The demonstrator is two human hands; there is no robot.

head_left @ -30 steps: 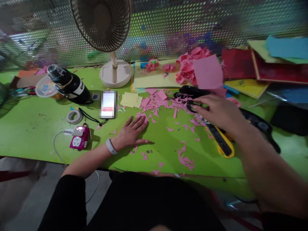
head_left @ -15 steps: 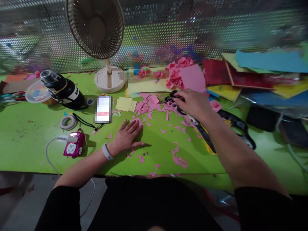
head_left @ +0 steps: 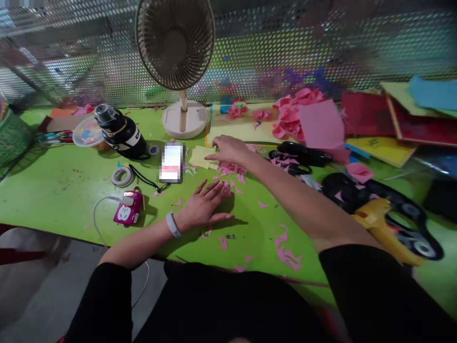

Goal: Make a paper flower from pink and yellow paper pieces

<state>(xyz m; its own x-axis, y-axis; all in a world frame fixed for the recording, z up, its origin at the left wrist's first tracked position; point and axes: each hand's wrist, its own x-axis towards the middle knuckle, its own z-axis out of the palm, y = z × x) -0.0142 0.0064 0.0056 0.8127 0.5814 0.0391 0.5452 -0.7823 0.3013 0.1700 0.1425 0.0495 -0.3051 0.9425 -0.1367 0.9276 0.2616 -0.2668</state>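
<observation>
My left hand [head_left: 203, 206] lies on the green table, fingers spread and palm down, with a white band round the wrist. Its fingertips are beside small pink paper scraps [head_left: 231, 169]. My right hand [head_left: 229, 151] is at the right edge of a small stack of yellow paper squares [head_left: 200, 156]. Its thumb reaches over the stack, apart from the other fingers, and no sheet is seen lifted. Right of that hand, black-handled scissors [head_left: 299, 169] lie among more pink scraps.
A fan [head_left: 183, 119] stands at the back, left of pink paper flowers [head_left: 289, 112]. On the left are a phone [head_left: 172, 162], a black bottle [head_left: 123, 136], a tape roll [head_left: 122, 176] and a purple plug adapter [head_left: 128, 208]. A yellow glue gun [head_left: 374, 214] and coloured sheets [head_left: 364, 114] occupy the right.
My right hand has left the scissors and moved left to the yellow paper squares. My left hand stays flat on the table. The view has turned somewhat left.
</observation>
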